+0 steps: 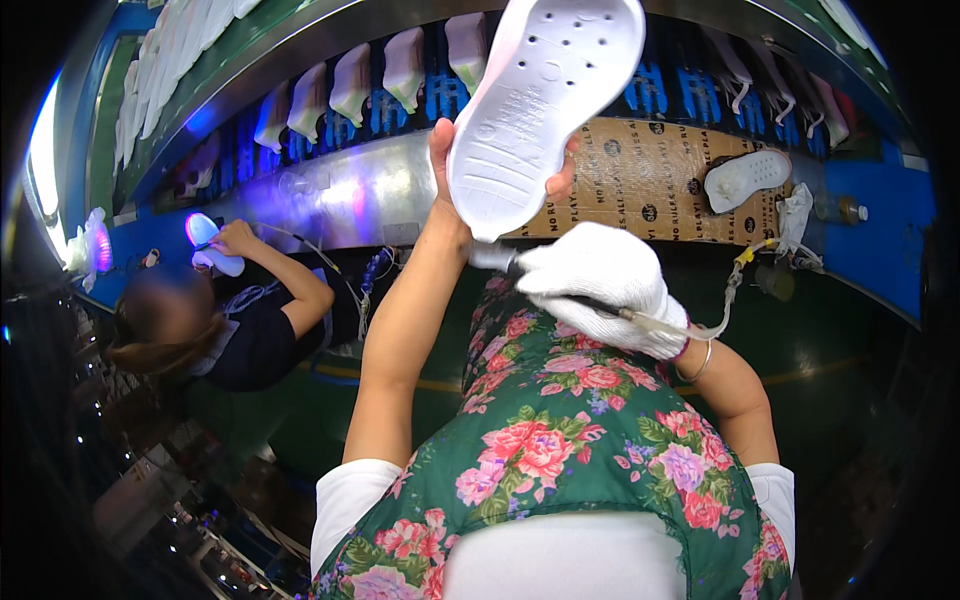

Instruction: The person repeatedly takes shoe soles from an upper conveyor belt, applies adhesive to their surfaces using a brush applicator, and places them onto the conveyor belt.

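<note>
My bare left hand holds up a white shoe sole, its heel end toward me. Thumb and fingertips show at the sole's two edges; the palm is hidden behind it. The sole has small holes in its forefoot and ridges toward the heel. In a white knit glove, my right hand is closed round a dark-handled brush with a thin tube running from its rear. The blurred pale brush tip is just below the heel; whether it touches the sole I cannot tell.
Printed brown cardboard covers part of the metal bench. On its right lie another sole and a crumpled white cloth, near a small bottle. Pale shoe parts hang along a moving-line rack. A co-worker handles a sole at left.
</note>
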Demonstrator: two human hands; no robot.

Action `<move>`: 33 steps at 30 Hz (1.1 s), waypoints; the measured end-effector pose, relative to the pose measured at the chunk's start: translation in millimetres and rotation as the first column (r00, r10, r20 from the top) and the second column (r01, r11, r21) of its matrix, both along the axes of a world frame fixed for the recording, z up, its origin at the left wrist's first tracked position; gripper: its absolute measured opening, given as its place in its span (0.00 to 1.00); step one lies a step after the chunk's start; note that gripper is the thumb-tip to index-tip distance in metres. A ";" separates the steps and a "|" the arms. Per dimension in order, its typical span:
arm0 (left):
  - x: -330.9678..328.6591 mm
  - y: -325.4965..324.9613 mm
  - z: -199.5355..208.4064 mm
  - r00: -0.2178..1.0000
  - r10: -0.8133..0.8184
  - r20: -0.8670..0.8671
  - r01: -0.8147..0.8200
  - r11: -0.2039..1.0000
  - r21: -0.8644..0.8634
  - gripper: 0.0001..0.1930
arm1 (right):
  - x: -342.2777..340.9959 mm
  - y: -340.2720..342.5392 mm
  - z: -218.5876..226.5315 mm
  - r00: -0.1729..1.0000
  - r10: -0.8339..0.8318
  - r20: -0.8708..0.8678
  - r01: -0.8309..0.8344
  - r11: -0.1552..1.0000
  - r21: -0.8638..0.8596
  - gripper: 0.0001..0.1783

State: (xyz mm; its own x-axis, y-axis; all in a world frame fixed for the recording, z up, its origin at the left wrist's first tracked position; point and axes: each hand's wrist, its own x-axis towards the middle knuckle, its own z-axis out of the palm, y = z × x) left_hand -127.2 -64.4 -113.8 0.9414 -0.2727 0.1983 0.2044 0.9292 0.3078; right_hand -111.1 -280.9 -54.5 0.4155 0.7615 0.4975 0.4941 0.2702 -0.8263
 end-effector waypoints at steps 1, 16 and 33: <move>1.0 -0.5 0.8 0.998 -0.040 0.043 0.041 0.999 -0.005 0.54 | -2.6 -1.8 2.8 0.977 0.060 -0.204 -0.066 0.998 -0.022 0.13; 5.0 -0.7 26.0 0.960 -0.084 -0.268 0.139 0.972 0.192 0.53 | 0.3 -5.9 9.6 0.969 -0.016 -0.246 0.011 1.000 -0.020 0.12; -5.2 9.4 10.4 0.964 0.069 -0.255 -0.067 0.998 0.017 0.51 | 5.0 -2.1 7.1 0.741 -0.123 -0.660 0.038 0.989 -0.142 0.11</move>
State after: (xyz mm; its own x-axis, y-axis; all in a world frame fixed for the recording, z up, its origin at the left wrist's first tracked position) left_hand -132.5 -55.0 -103.4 0.9768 -0.2073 -0.0533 0.2140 0.9411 0.2616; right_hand -106.1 -283.0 -47.4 0.6703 0.7419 -0.0157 -0.1777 0.1399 -0.9741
